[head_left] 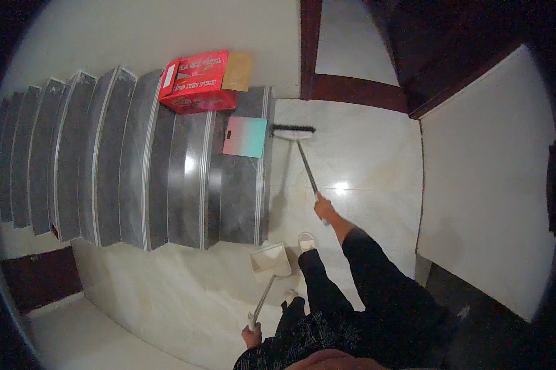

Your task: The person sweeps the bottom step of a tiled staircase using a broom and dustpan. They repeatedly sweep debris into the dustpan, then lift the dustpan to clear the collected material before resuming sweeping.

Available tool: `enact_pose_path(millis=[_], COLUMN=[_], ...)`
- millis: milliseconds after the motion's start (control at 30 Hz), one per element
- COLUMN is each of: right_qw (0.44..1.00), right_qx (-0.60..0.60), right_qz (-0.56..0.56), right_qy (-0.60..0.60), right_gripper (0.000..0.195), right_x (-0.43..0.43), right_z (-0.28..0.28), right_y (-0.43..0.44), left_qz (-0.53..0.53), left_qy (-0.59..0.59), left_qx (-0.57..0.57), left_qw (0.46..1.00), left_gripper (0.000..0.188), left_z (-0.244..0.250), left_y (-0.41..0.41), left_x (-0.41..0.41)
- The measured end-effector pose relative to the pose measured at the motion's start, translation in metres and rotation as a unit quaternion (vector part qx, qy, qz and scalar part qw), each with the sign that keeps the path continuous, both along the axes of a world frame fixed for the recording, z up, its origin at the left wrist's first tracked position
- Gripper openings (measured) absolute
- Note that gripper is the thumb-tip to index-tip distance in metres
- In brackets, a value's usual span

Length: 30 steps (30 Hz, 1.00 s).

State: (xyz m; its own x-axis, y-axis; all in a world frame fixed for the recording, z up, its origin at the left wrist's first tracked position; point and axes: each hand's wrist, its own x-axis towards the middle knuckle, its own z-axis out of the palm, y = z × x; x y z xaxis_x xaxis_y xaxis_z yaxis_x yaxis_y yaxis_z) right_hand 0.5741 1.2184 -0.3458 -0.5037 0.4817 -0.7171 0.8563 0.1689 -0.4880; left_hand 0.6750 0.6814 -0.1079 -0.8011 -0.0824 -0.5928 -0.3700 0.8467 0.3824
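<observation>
My right hand (324, 208) is closed around the handle of a broom (294, 134). The broom's dark bristles lie on the pale tiled floor (365, 157), close to the foot of the bottom stair. At the lower middle, my left hand (251, 334) grips the upper end of the handle of a long-handled dustpan (271, 260). The cream dustpan stands with its open side towards the stairs, near my slippered foot (307, 241). Whether anything lies inside the pan cannot be told.
Grey stairs (241, 199) with striped edges rise to the left. On the lowest steps are a red cardboard box (199, 83) with an open flap and a pink-and-turquoise bathroom scale (245, 137). A dark wooden door frame (361, 92) borders the floor at the top; a white wall (481, 185) stands right.
</observation>
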Motion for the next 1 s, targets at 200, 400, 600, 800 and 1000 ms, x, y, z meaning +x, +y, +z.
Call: enact_pose_path(millis=[200,400,600,800,1000], right_qw=[0.992,0.973,0.945,0.948,0.923], right_qx=[-0.102,-0.228,-0.259,-0.156,-0.131], right_qz=[0.053,-0.042,-0.194,-0.211,-0.274], right_qy=[-0.055,-0.001,0.05,0.18,0.237], right_gripper=[0.055,0.053,0.053,0.06,0.03], right_x=[0.141,0.265,0.297,0.208,0.043], right_z=[0.121,0.156,0.196,0.119,0.04], right_y=[-0.073,-0.115,-0.094,0.034,0.199], left_qz=[-0.087,-0.126,-0.118,-0.081,0.046], left_qy=[0.077,0.103,0.033,0.021,-0.016], left_qx=[-0.029,-0.035,0.036,0.035,0.121], left_qw=[0.993,0.986,0.992,0.996,0.992], left_gripper=[0.037,0.044,0.042,0.039,0.032], left_z=[-0.011,-0.1,-0.099,-0.037,-0.051], left_y=[0.014,-0.055,-0.049,-0.011,0.016], left_x=[-0.003,0.021,0.009,0.005,0.008])
